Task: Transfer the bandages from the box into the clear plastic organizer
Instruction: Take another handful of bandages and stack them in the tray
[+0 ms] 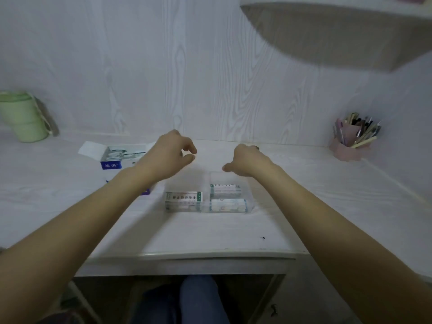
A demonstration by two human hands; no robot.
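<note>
Head view: clear plastic organizer (pixel 230 181) sits on the white tabletop (pixel 210 230), long axis running left-right, open top up. Inside it, three bandage packs, all lying flat with long axes left-right, parallel to the organizer: one pack (pixel 184 199) in the left compartment, one pack (pixel 225 191) in the right-side compartment farther from the person, one pack (pixel 228 205) in the right-side compartment nearer the person. Printing on the packs too blurred to read. Bandage box (pixel 114 156), white and blue, lies left of the organizer and farther back, flap open toward the left, contents visible inside but blurred; long axis roughly left-right. Left hand (pixel 168 155) hovers above the tabletop between the box and the organizer, fingers loosely curled, thumb and forefinger tips near each other with nothing seen between them; holds nothing. Right hand (pixel 245 161) hovers over the organizer's back right corner, fingers curled under, thumb pointing left; contact with the organizer cannot be told, nothing visibly held. Green cup (pixel 22 116) far left of the organizer, pink pen holder (pixel 348 146) far right, both at the wall.
</note>
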